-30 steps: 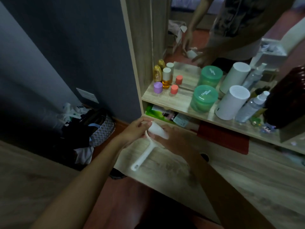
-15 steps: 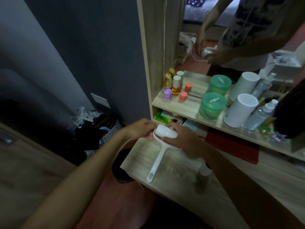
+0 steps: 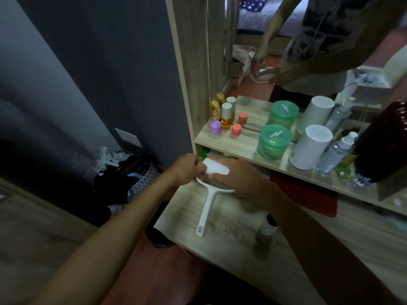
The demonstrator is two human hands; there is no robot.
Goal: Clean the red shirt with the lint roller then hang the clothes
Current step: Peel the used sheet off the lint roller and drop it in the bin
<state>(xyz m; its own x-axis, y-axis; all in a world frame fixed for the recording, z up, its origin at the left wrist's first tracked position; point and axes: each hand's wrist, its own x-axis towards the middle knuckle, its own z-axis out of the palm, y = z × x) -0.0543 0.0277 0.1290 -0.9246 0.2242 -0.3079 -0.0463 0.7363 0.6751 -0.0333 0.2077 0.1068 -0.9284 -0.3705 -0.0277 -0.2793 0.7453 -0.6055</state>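
White plastic lint roller (image 3: 208, 190) sits between both hands above the counter (image 3: 231, 234), its handle running down toward the person. The right hand (image 3: 233, 176) clamps the roller head; the left hand (image 3: 187, 167) pinches at its near-left end, probably to peel off a sheet. No red shirt is in view.

At frame centre, two hands (image 3: 187, 167) (image 3: 233, 176) meet over a lint roller (image 3: 208, 194) above the table (image 3: 275, 271). On the shelf (image 3: 248, 148) behind stand bottles (image 3: 226, 115) at left and jars (image 3: 274, 142) at right. A bag (image 3: 130, 177) sits on the floor, centre left.
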